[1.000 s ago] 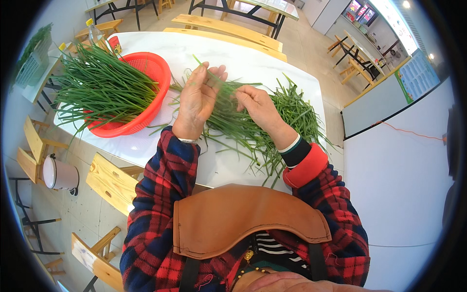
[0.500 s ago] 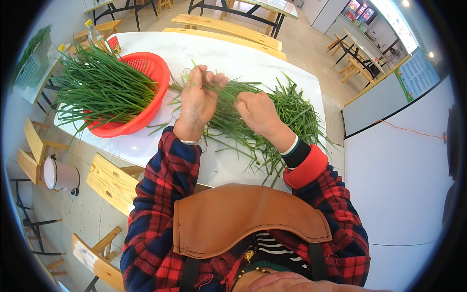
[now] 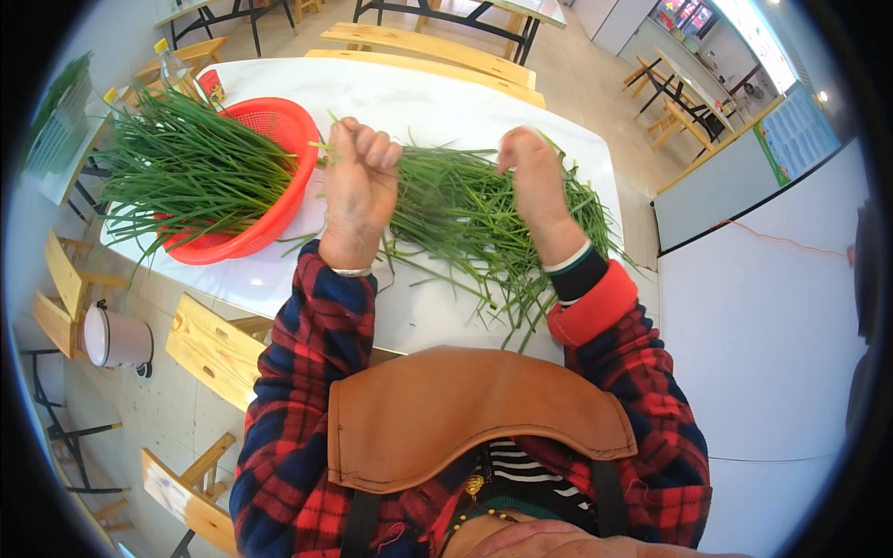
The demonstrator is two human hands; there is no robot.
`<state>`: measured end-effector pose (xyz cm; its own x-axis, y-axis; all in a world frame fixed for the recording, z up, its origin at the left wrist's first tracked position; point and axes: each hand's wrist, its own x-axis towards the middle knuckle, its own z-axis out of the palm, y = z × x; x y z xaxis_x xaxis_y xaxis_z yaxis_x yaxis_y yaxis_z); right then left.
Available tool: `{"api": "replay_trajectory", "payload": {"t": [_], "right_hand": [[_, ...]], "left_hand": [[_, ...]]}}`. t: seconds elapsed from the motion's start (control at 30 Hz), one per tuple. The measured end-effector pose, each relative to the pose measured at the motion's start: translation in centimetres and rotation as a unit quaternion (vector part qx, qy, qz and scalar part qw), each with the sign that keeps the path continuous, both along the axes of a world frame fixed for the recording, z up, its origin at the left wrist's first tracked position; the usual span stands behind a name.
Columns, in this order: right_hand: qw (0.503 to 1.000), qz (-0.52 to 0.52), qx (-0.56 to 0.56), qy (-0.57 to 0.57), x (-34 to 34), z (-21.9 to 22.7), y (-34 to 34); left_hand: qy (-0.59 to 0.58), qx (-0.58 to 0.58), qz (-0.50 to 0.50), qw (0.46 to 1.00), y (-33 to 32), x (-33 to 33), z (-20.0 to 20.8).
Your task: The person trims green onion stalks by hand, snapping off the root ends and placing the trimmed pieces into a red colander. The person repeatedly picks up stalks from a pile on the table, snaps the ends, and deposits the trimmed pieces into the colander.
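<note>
Sorting chives — left hand [image 3: 358, 191] and right hand [image 3: 532, 177] each closed on stalks beside the part-filled red basket [image 3: 279, 126], a loose pile [image 3: 465, 209] left on the bench [image 3: 428, 93].

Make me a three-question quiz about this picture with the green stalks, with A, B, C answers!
1. Where is the basket?
A. On the table's left part
B. On the floor
C. On a bench

2. What colour is the basket?
A. Blue
B. Red
C. Yellow

3. What is the left hand doing?
A. Lying flat on the table
B. Resting in the basket
C. Closed around green stalks

Answers: 1 A, it sits on the white table left of both hands. 2 B, its mesh rim is red. 3 C, its fingers curl around the green stalks that stretch to the right hand.
</note>
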<state>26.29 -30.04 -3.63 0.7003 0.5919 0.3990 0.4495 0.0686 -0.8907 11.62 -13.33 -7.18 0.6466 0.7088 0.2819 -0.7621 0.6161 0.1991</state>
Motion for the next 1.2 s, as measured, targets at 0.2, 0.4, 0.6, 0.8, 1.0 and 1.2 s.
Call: {"api": "replay_trajectory", "payload": {"t": [0.2,0.4,0.6,0.8,1.0,1.2], "right_hand": [[0.971,-0.112,0.025,-0.210,7.0,3.6,-5.6],[0.866,-0.104,-0.233,-0.430,8.2,-0.7,-7.4],[0.819,-0.018,-0.302,-0.487,5.4,-4.7,-5.4],[0.835,0.199,-0.280,-0.430,3.3,-3.7,-5.9],[0.896,0.064,-0.323,-0.297,5.5,-2.7,-7.0],[0.825,-0.010,-0.358,-0.437,7.1,-6.2,-3.4]], "left_hand": [[0.035,0.054,0.009,0.998,0.7,-0.6,0.5],[0.171,0.120,0.055,0.976,-0.9,-0.1,0.7],[0.213,0.170,0.052,0.961,-1.3,0.2,0.4],[0.218,0.174,0.031,0.960,-1.0,0.2,-0.1],[0.207,0.198,0.006,0.958,-1.3,0.2,-0.4],[0.236,0.194,0.018,0.952,-1.6,0.5,-0.3]]}}
